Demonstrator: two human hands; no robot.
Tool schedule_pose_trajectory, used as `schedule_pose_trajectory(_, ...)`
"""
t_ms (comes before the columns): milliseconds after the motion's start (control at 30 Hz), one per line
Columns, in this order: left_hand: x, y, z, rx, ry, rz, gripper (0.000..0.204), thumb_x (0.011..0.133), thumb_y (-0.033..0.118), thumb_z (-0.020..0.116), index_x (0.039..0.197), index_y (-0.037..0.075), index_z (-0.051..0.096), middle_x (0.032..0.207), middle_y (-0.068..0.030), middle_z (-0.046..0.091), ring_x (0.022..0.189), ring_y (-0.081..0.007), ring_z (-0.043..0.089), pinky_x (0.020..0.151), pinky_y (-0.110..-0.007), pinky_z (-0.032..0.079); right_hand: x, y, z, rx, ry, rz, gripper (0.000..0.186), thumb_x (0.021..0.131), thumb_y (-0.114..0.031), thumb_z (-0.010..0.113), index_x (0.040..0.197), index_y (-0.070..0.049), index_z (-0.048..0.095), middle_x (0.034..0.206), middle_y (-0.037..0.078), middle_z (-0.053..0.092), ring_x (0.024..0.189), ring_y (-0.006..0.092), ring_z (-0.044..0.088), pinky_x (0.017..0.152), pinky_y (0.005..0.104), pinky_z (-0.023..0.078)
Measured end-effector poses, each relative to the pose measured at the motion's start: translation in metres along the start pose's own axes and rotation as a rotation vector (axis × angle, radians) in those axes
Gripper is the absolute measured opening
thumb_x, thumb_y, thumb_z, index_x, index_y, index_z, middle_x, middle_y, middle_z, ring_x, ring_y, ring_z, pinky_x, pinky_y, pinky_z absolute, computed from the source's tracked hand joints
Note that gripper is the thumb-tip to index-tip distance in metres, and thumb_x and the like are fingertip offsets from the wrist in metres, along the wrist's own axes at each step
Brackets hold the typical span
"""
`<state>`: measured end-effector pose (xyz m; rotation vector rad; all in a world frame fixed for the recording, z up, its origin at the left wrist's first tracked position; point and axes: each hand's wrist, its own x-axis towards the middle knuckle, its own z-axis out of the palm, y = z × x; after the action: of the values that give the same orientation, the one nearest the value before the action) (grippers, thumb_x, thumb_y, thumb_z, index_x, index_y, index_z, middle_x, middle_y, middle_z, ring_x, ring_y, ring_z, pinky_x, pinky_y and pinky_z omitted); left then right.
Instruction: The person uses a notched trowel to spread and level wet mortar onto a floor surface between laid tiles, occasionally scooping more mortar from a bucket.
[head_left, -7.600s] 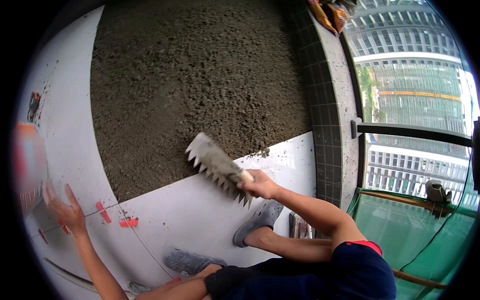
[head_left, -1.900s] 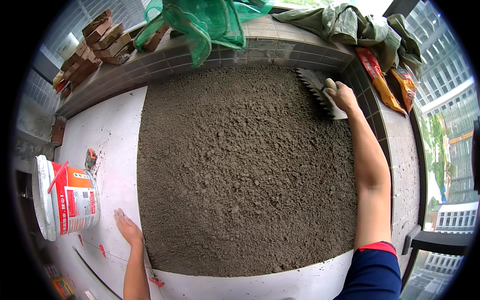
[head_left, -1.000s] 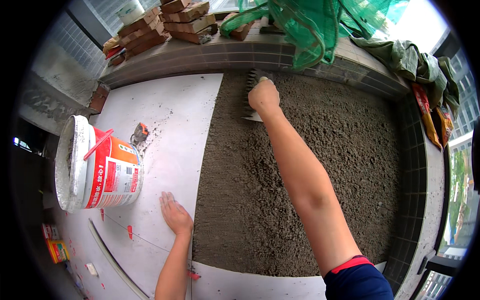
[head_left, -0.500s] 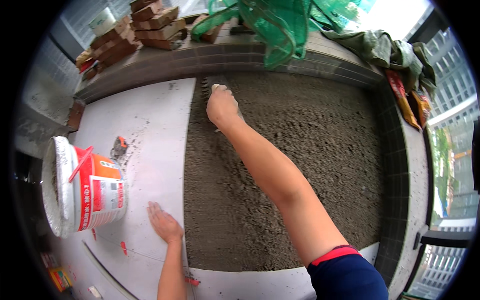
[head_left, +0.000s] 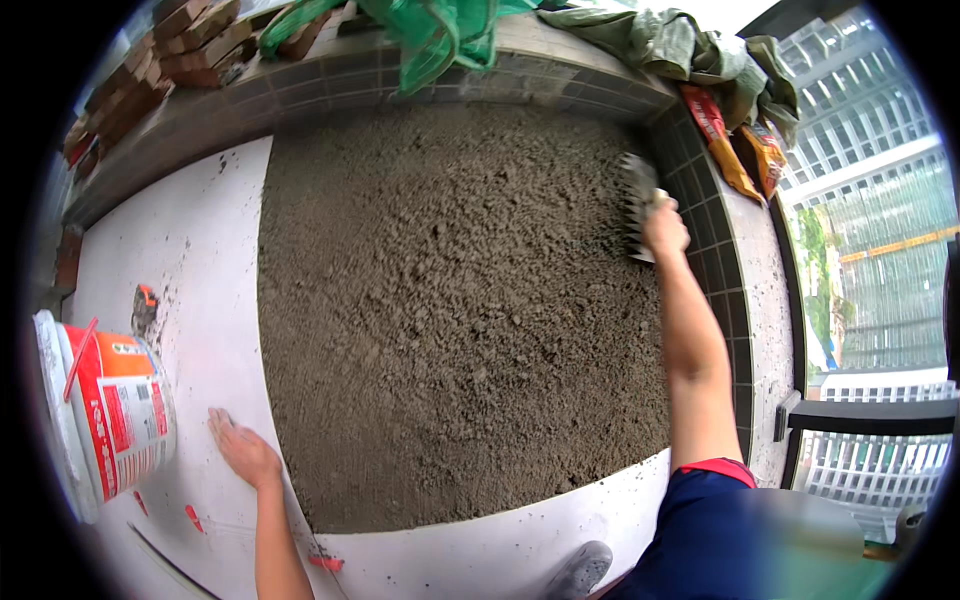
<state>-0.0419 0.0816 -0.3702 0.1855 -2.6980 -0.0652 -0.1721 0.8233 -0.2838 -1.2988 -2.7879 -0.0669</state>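
My right hand (head_left: 668,232) is closed round the handle of a notched trowel (head_left: 639,200). The trowel's toothed blade stands at the right edge of a bed of grey-brown mortar (head_left: 440,320), close to the dark tiled wall. Coarse lumps cover much of the mortar's middle, while its left side looks smoother. My left hand (head_left: 246,450) rests, fingers stretched out, on a large white tile (head_left: 200,240) left of the mortar.
A white, red and orange bucket (head_left: 120,415) stands at the left. Beyond it lies a small orange-and-grey object (head_left: 146,308). Red plastic pieces (head_left: 325,563) dot the tiles. Bricks (head_left: 200,45), green netting (head_left: 430,40), tarpaulin (head_left: 640,40) and bags (head_left: 722,145) line the ledge. A shoe (head_left: 585,570) shows below.
My right hand has carried the trowel from the mortar's far left corner across to its right edge. The view has swung right. My left hand stays on the tile.
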Motion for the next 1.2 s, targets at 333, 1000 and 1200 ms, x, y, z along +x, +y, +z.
schedule_pose_trajectory(333, 0.003, -0.006, 0.003, -0.096, -0.005, -0.142, 0.045, 0.089, 0.019, 0.049, 0.122, -0.01, 0.053, 0.132, -0.0288, 0.051, 0.126, -0.0429, 0.044, 0.111, -0.047, 0.031, -0.113, -0.057, -0.004, 0.389, -0.183, -0.569, 0.036, 0.08, -0.014, 0.064, 0.111, 0.0, 0.052, 0.099, 0.027, 0.064, 0.097, 0.0429, 0.061, 0.083, 0.0473, 0.047)
schedule_pose_trajectory(1000, -0.003, -0.015, 0.013, -0.08, 0.059, -0.081, 0.056, 0.096, 0.034, 0.047, 0.132, -0.009, 0.043, 0.141, -0.027, 0.042, 0.133, -0.0407, 0.038, 0.107, -0.05, 0.033, -0.387, -0.005, -0.008, -0.092, 0.238, -1.26, 0.026, 0.086, -0.011, 0.057, 0.109, -0.004, 0.046, 0.084, 0.005, 0.058, 0.057, 0.0161, 0.058, 0.039, 0.0293, 0.05)
schedule_pose_trajectory(1200, 0.011, -0.043, 0.028, -0.045, 0.111, 0.21, 0.063, 0.097, 0.04, 0.046, 0.137, -0.009, 0.038, 0.143, -0.027, 0.038, 0.135, -0.0406, 0.034, 0.111, -0.048, 0.028, -0.285, 0.036, -0.088, 0.391, 0.141, -0.463, 0.018, 0.092, -0.015, 0.058, 0.106, -0.007, 0.051, 0.085, 0.016, 0.067, 0.074, 0.0273, 0.067, 0.061, 0.04, 0.053)
